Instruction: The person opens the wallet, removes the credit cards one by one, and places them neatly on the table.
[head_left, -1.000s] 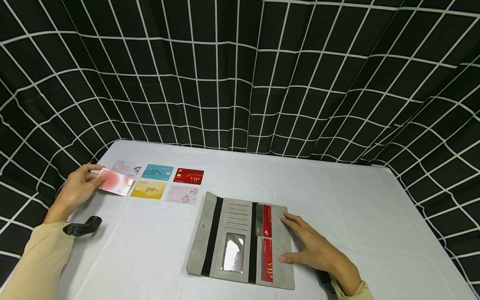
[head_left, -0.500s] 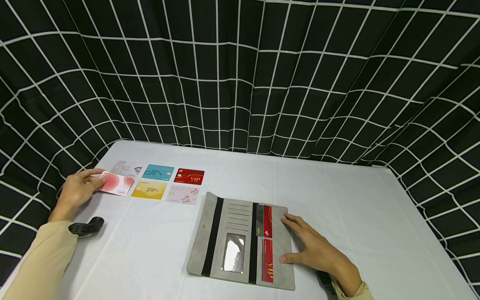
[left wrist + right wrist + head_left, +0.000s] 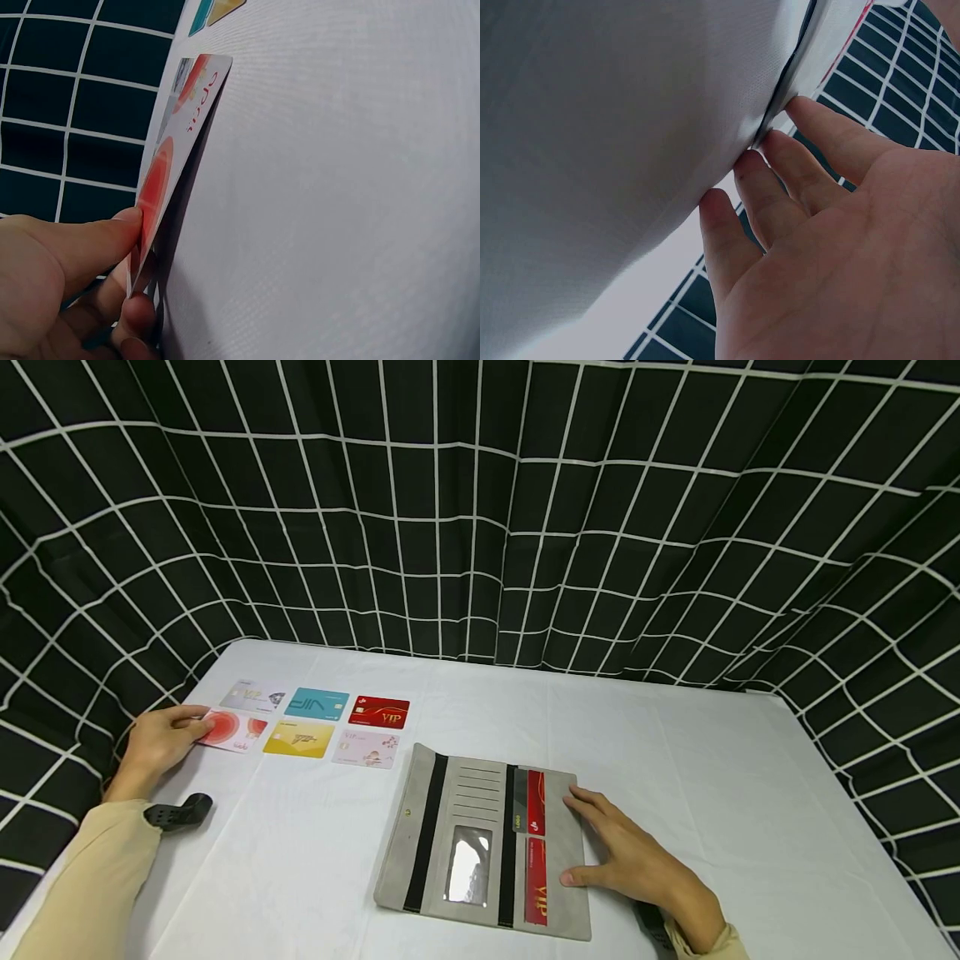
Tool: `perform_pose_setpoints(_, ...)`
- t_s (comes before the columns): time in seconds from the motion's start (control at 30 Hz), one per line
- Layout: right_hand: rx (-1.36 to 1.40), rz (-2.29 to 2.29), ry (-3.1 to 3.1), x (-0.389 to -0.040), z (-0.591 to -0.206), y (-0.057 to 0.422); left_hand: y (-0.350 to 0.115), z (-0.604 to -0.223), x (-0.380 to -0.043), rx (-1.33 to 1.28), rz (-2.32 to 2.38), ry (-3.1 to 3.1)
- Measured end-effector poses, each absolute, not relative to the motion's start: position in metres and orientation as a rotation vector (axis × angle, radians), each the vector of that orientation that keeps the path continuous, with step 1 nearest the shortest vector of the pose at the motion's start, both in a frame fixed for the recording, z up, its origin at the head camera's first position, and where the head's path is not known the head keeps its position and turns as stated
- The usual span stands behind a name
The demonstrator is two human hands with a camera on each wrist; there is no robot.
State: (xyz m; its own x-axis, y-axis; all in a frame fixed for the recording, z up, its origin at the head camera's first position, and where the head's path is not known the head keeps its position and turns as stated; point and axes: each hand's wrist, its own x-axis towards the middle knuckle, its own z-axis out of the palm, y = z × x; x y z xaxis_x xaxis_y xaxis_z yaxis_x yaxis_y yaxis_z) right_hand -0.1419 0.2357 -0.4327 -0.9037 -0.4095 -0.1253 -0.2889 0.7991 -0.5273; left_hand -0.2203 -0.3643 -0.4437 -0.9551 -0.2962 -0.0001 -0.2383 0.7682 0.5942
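Note:
At the far left, my left hand [image 3: 161, 743] pinches the left end of a white card with red circles [image 3: 236, 732]. The left wrist view shows the thumb on top of the card and fingers under it, with a dark gap between card and tablecloth. My right hand [image 3: 633, 852] rests at the right edge of an open grey wallet [image 3: 566, 860], its fingers extended. In the right wrist view the fingertips [image 3: 750, 161] touch the wallet's edge and the cloth. Two red cards [image 3: 536, 881] and a dark card [image 3: 519, 810] show in the wallet's slots.
Beside the held card lie a silver card [image 3: 251, 695], a teal card [image 3: 316, 703], a red VIP card [image 3: 378, 712], a gold card [image 3: 298, 739] and a pink card [image 3: 365, 748]. A black gridded curtain [image 3: 465, 510] surrounds the white table [image 3: 675, 735].
My left hand has shifted slightly right and down, and the card with red circles has tilted flatter, nearer the table. My right hand and the wallet stay put.

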Motion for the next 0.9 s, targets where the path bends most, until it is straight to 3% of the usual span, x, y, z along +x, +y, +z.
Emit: perform_pose_setpoints(0.9,-0.551,-0.763,2.754,-0.1414,-0.4330,0.2373,-0.3577,-0.4421,-0.2210,0.537,-0.930,-2.879)
